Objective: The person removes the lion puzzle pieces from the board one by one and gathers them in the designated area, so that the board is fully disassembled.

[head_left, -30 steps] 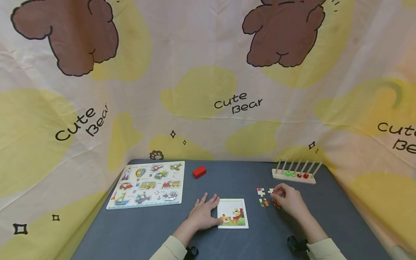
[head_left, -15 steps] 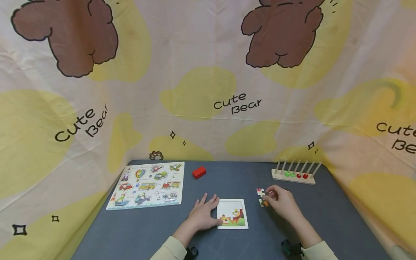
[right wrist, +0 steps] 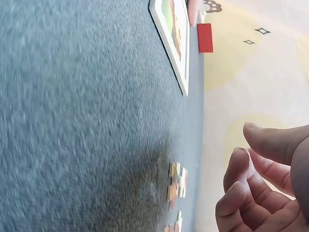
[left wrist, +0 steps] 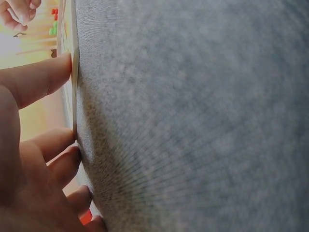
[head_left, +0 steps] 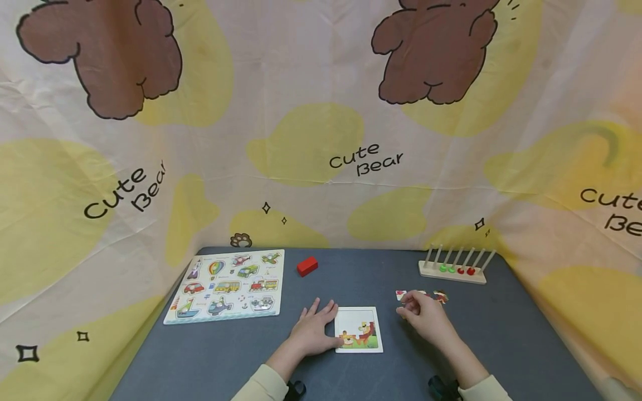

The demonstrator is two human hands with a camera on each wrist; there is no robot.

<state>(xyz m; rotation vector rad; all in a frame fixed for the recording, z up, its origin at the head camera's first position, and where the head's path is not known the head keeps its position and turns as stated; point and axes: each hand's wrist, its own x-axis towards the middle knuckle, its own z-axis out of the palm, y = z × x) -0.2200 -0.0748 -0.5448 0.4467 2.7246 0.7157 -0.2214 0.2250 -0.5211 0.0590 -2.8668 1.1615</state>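
A small white-framed jigsaw board (head_left: 358, 329) lies mid-table, its lower part filled with animal picture pieces. My left hand (head_left: 315, 330) rests at its left side, fingers spread. In the left wrist view, the thumb (left wrist: 46, 77) touches the board's edge. My right hand (head_left: 426, 317) hovers over loose jigsaw pieces, partly covering them. Pieces show past its fingers at left (head_left: 400, 294) and right (head_left: 441, 297). In the right wrist view, this hand's fingers (right wrist: 236, 166) are loosely bent, the thumb apart from them, nothing between. Several jigsaw pieces (right wrist: 173, 191) lie on the table below.
A large vehicle picture board (head_left: 225, 285) lies at the back left. Beside it sits a red block (head_left: 307, 266). A wooden peg stand (head_left: 453, 273) with green and red beads stands at the back right. A printed cloth (head_left: 301, 139) hangs behind the table.
My right hand has shifted left and slightly toward me across the loose pieces, uncovering a piece on its right. My left hand and the jigsaw board have stayed put.
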